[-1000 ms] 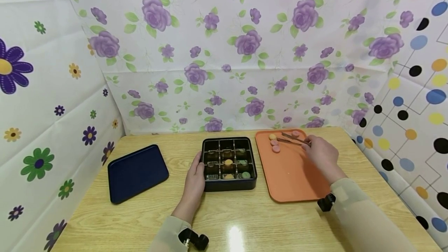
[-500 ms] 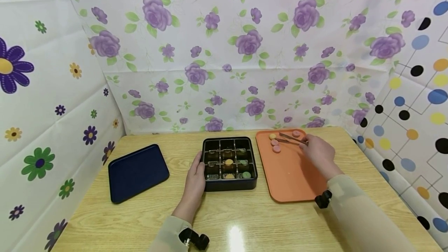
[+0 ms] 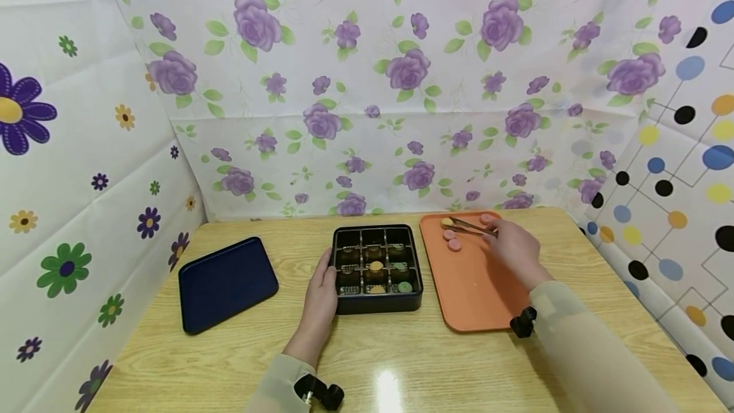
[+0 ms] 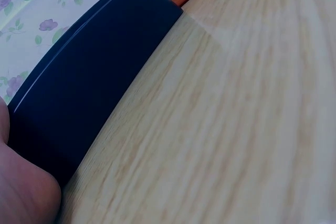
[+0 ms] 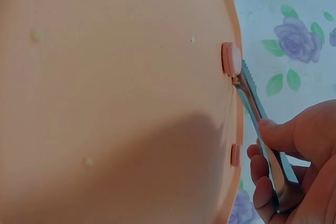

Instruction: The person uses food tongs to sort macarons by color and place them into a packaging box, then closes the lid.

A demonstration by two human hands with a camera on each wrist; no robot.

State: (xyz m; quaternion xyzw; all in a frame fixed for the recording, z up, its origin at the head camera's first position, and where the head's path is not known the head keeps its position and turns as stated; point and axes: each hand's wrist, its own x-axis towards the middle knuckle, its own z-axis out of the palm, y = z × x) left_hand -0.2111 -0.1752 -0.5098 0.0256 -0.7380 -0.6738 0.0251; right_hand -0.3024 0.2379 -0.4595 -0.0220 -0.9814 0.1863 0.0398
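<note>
Tongs (image 3: pixel 471 228) at a yellow cookie (image 3: pixel 446 222), a hand on the box (image 3: pixel 377 303).
The right hand (image 3: pixel 514 248) grips the tongs, tips at the cookie in the orange tray's (image 3: pixel 477 295) far left corner; whether they pinch it is hard to tell. Two pink cookies (image 3: pixel 454 245) lie near. The left hand (image 3: pixel 320 298) rests, fingers straight, against the box's left side.

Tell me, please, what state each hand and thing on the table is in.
Divided box: open, partly filled.
Left hand: resting against the box's side.
Tongs: tips at a yellow macaron; grip on it unclear.
Right hand: holding the tongs.
Pink macarons: two close together, one apart.
Orange tray: flat, bearing macarons.
Dark blue tray: lying flat.
</note>
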